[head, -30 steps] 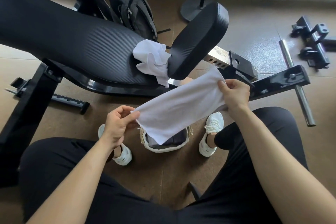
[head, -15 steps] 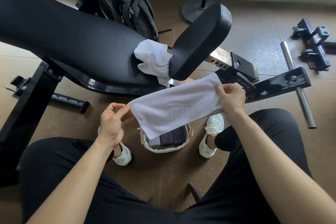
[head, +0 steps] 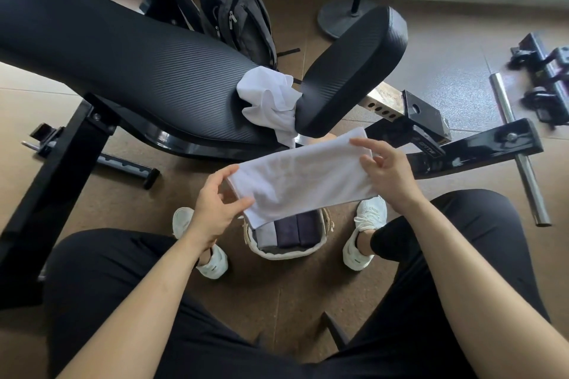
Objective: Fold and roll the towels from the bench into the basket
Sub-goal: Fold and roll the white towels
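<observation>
A white towel [head: 300, 178], folded into a long strip, stretches between my two hands above the floor. My left hand [head: 215, 206] pinches its lower left end between thumb and fingers. My right hand [head: 385, 172] holds the right end, fingers partly spread over the top. Below the strip a small woven basket [head: 286, 251] stands between my feet, with rolled grey and dark purple towels [head: 291, 232] inside. A second white towel [head: 271, 104] lies crumpled on the black bench [head: 129, 64], in the gap by the seat pad [head: 348, 71].
A black backpack [head: 240, 15] leans behind the bench. A stand's round base [head: 341, 18] sits at the back. A steel bar [head: 520, 151] and black clamps [head: 545, 83] lie on the floor at right. The bench frame [head: 462, 151] crosses in front of my right knee.
The towel has been turned over and flattened into a neater strip. Both hands shifted their grip on its ends; the right hand's fingers now spread over the top.
</observation>
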Tool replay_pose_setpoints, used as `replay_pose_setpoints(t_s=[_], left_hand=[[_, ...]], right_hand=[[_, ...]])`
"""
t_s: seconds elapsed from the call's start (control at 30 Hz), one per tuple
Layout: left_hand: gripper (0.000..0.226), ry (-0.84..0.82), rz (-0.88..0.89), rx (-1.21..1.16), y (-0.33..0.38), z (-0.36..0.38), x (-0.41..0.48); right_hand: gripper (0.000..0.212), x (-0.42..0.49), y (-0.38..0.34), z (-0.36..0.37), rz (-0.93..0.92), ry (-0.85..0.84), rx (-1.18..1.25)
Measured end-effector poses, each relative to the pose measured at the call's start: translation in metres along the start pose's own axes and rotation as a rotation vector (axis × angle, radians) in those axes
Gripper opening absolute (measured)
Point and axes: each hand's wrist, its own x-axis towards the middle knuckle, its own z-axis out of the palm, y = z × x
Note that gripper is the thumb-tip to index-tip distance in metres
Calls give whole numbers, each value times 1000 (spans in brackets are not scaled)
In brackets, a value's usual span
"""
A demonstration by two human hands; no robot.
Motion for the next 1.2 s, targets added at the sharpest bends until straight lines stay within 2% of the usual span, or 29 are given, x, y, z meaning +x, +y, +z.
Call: replay_pose_setpoints(t_s=[0.07, 0.13, 0.2, 0.3, 0.4, 0.53, 0.6, 0.7, 0.8, 1.2], left_hand=[[80, -9, 46, 213, -4, 0, 1], [86, -27, 39, 291, -2, 1, 1], [88, -51, 30, 337, 1, -1, 0], [87, -76, -7, 363, 4, -5, 0], [81, -73, -17, 283, 9, -7, 0], [60, -115, -39, 114, 9, -8, 0], [56, -132, -58, 96, 10, -7, -1], [62, -160, -56, 125, 16, -1, -6], [67, -174, 43, 214, 25, 5, -12], [73, -310, 122, 166, 40, 29, -23]], right_hand=[[42, 1, 3, 1, -12, -41, -90], [43, 2, 3, -1, 4, -56, -129], [48, 3, 2, -4, 31, -79, -189], [61, 0, 3, -3, 46, -160, -411], [69, -2, 3, 2, 61, -209, -513], [75, -5, 0, 9, 34, -241, -495], [77, -9, -1, 15, 10, -260, -470], [80, -16, -3, 28, -40, -286, -447], [83, -24, -5, 41, -80, -305, -438], [78, -55, -24, 80, -173, -408, -284]])
